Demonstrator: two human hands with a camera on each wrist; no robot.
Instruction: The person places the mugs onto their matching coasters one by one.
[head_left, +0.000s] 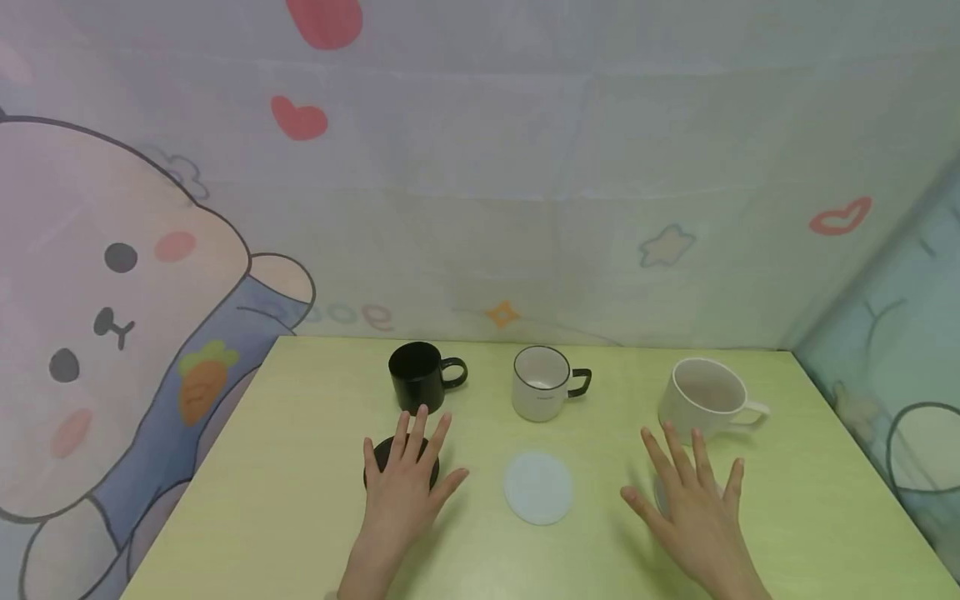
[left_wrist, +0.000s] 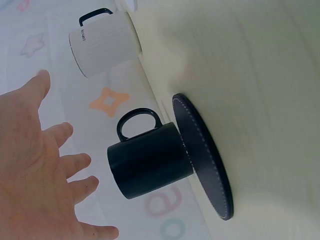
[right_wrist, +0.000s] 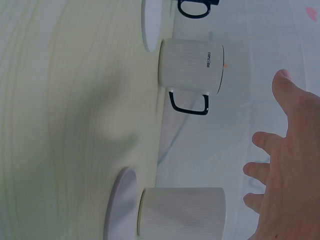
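Note:
My left hand (head_left: pixel 405 492), fingers spread and holding nothing, hovers over a round black coaster (head_left: pixel 382 454) with a stitched edge. Just behind that coaster stands a black mug (head_left: pixel 417 383), its handle to the right. Over a pale round coaster (head_left: pixel 663 498), my right hand (head_left: pixel 693 512) is spread too, with nothing in it. Beyond its fingertips is a wide white cup (head_left: pixel 701 400) with a white handle. Between the hands lies a white round coaster (head_left: pixel 538 488); behind it stands a white mug (head_left: pixel 538 387) with a dark rim and black handle.
The light wooden table (head_left: pixel 277 517) ends at a printed cloth backdrop (head_left: pixel 480 167). The mugs stand in a row near the table's far edge, with the coasters in front. A cartoon bear (head_left: pixel 112 333) is printed on the cloth at left.

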